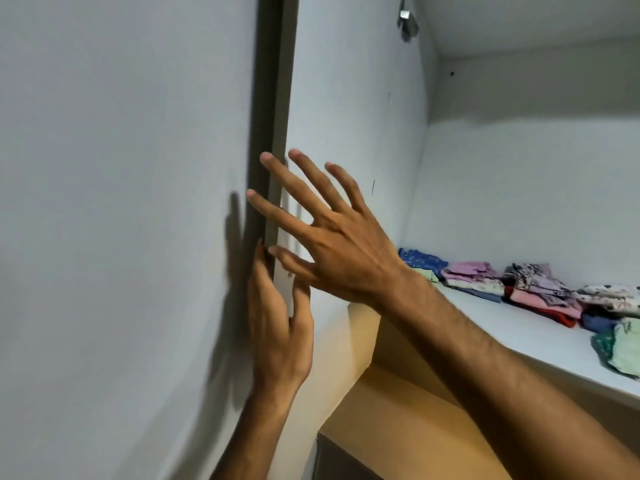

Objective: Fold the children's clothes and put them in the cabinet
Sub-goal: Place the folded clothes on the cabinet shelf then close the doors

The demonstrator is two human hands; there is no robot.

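The white cabinet door (121,202) fills the left of the view, its grey edge (270,98) running top to bottom. My left hand (277,320) grips that edge low down, fingers behind it and thumb in front. Just above, my right hand (336,237) is held open with fingers spread, its fingertips at the door edge and nothing in it. Inside the cabinet, folded children's clothes (540,285) lie in small colourful stacks on the white shelf (512,337), reaching from the back corner to the right edge of the view.
A metal hinge (407,20) hangs on the cabinet's inner side wall near the top. Below the shelf a tan wooden surface (398,427) juts out under my right forearm. Another shelf board closes the compartment from above.
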